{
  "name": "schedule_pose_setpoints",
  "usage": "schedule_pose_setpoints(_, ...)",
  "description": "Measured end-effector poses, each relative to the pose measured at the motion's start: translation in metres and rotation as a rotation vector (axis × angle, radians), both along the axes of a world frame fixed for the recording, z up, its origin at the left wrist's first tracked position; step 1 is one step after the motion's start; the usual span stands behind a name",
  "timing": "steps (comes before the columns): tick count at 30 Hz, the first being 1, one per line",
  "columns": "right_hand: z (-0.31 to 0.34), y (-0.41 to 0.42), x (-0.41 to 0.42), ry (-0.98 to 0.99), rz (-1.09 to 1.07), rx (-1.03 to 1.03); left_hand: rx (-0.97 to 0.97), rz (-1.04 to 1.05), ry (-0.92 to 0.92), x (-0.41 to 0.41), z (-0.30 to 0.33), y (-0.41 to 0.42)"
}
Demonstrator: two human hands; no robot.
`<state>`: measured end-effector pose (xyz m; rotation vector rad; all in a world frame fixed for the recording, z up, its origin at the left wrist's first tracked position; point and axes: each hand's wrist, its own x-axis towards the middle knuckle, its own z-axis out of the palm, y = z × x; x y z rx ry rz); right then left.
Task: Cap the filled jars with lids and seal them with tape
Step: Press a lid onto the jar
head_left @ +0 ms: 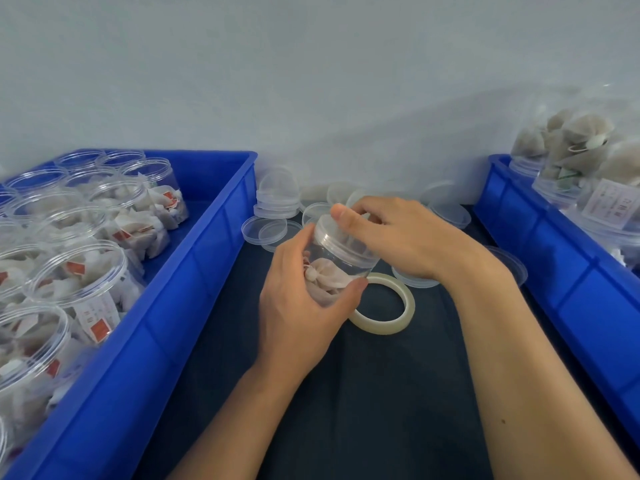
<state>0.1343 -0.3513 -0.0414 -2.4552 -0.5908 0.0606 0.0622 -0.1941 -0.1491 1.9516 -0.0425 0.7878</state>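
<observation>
A jar (337, 268) of pale tea sachets is being held just above the middle of the dark table (381, 393), tilted a little away from the viewer. The left hand (304, 306) is wrapping its fingers around the jar's body, while the right hand (398, 233) is gripping the clear lid (341, 237) from above, thumb on its top and fingers curled over the rim; the lid is sitting on the mouth, and it looks as if it is being turned or pressed home. A tape ring (382, 303) is lying flat on the table right behind the jar, so sealing appears not yet begun on this one. On the left, a blue crate (194, 271) is holding many filled jars that are standing open, so most of the capping seems left to do. Spare lids (273, 216) are lying loose and stacked along the wall beyond the hands. On the right, a second crate (540, 244) is holding jars lying on their sides, with what look like lids on. The two crate walls are hemming in the work strip on both sides, leaving free room mainly toward the viewer.
</observation>
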Motion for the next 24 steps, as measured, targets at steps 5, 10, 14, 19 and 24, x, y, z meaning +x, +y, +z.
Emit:
schedule_pose_setpoints(5,0.0060,-0.0044,-0.0019,0.092,0.220,0.113,-0.017,0.014,0.012,0.0000,-0.0009,0.0004)
schedule_pose_setpoints(10,0.0008,0.0008,-0.0007,-0.034,0.059,0.052,-0.003,0.010,0.011,-0.0007,-0.0008,0.0010)
schedule_pose_setpoints(14,-0.0019,0.0019,0.0011,-0.066,-0.001,-0.002,0.037,-0.008,-0.001,-0.0014,-0.0001,-0.0013)
schedule_pose_setpoints(19,0.0052,-0.0052,-0.0018,0.063,0.205,0.084,-0.007,0.006,0.006,0.0003,-0.0014,0.0009)
schedule_pose_setpoints(24,0.0036,-0.0015,-0.0022,0.003,0.182,0.040,-0.033,0.006,0.037,0.0004,-0.0018,0.0020)
